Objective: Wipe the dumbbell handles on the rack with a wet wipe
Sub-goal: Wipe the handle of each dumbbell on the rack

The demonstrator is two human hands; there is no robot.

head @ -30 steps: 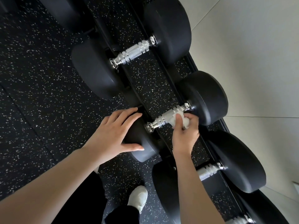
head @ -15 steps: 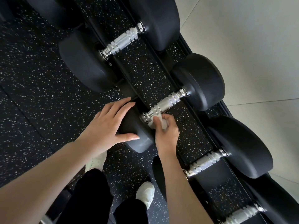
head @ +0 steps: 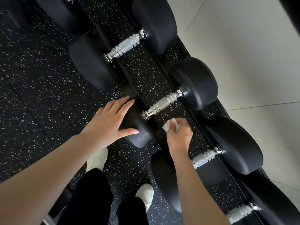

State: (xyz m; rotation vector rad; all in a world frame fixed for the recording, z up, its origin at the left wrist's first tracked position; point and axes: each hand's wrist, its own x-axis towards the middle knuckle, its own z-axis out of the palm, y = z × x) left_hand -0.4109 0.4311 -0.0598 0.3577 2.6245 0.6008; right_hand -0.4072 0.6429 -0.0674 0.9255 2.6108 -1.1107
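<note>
Dumbbell handles (head: 164,103) of ridged chrome lie across a black rack (head: 206,127), seen from above.

The left hand (head: 110,125) rests flat, fingers straight and slightly spread, on the near black head (head: 138,132) of the middle dumbbell. The right hand (head: 179,135) pinches a crumpled white wet wipe (head: 168,125) with curled fingers, just below that handle and apart from it. White shoes (head: 97,159) stand on speckled flooring (head: 40,95).

Shiny knurled metal handle (head: 164,103)
</note>
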